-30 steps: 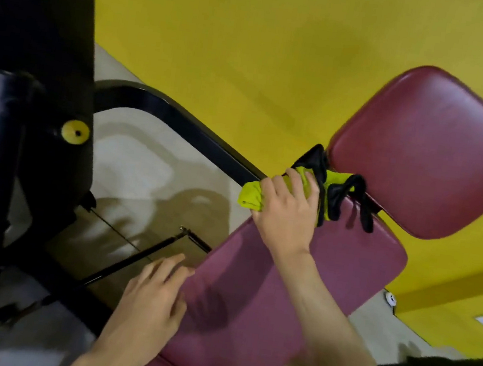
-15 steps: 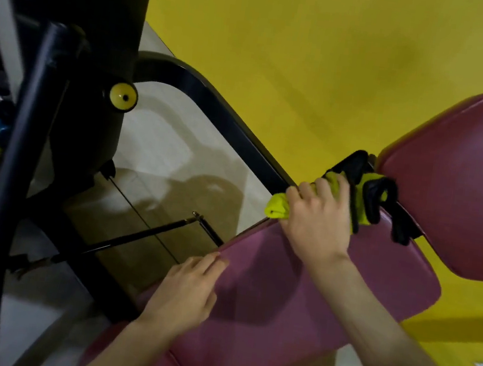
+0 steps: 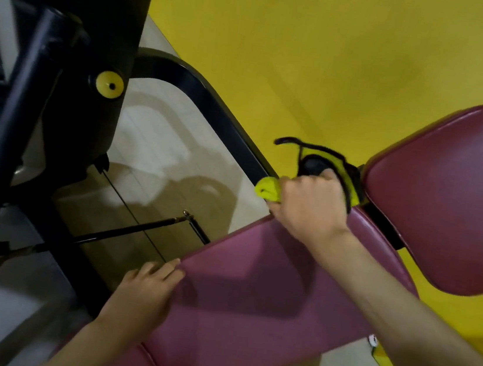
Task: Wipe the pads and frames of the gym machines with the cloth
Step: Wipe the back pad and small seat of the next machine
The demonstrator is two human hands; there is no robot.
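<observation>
Cloth [image 3: 267, 188] within right hand [image 3: 311, 205] grip

Bare forearms [image 3: 400, 320]; left grip [image 3: 142, 295] and right grip [image 3: 311, 204] bare.

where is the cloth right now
In the head view, right of centre, the cloth is bunched in the right hand at the far end of the long maroon pad, left of the upper pad.

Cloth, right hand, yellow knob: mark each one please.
cloth [image 3: 267, 187]: head view, bunched yellow-green end beside the knuckles.
right hand [image 3: 311, 205]: head view, back of the hand.
yellow knob [image 3: 109, 85]: head view, middle of its round face.
</observation>
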